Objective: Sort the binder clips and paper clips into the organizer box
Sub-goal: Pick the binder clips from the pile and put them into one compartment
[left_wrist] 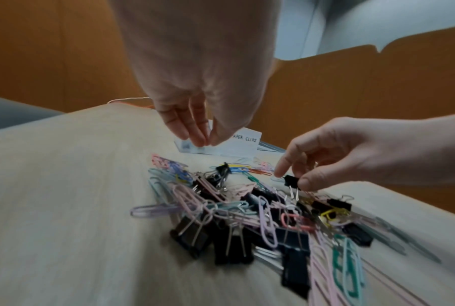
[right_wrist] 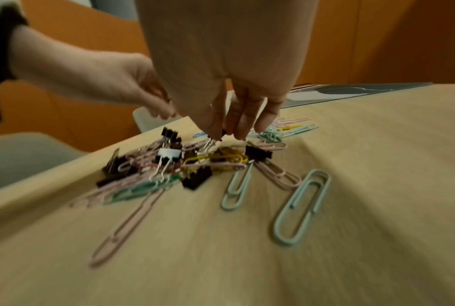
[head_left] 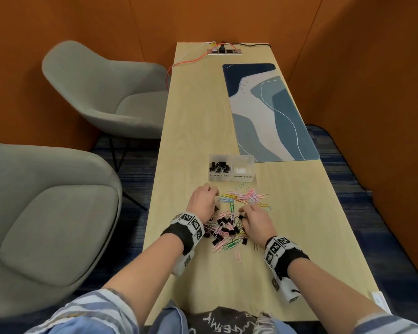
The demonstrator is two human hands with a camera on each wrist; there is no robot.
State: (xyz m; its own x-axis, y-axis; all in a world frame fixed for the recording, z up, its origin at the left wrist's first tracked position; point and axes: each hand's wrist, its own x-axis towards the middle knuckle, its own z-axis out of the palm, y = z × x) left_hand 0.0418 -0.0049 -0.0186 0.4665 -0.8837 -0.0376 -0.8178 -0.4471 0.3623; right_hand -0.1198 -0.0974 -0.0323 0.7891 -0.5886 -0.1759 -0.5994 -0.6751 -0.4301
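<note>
A clear two-compartment organizer box [head_left: 231, 177] stands mid-table. Its left cell, labelled binder clips [head_left: 219, 166], holds several black ones; I see no clips in the right cell, labelled paper clips [head_left: 243, 168]. In front lies a mixed pile [head_left: 227, 227] of black binder clips and coloured paper clips [head_left: 246, 197]. My right hand [head_left: 243, 213] pinches one small black binder clip [left_wrist: 289, 180] just above the pile [left_wrist: 247, 217]. My left hand [head_left: 215, 192] hovers near the box [left_wrist: 243, 142], its fingers [left_wrist: 192, 132] hanging down with nothing between them.
A blue patterned desk mat [head_left: 270, 112] lies behind the box on the right. A power strip [head_left: 225, 51] and orange cable [head_left: 188, 60] sit at the far end. Two grey chairs [head_left: 106, 92] [head_left: 46, 225] stand left of the table's edge.
</note>
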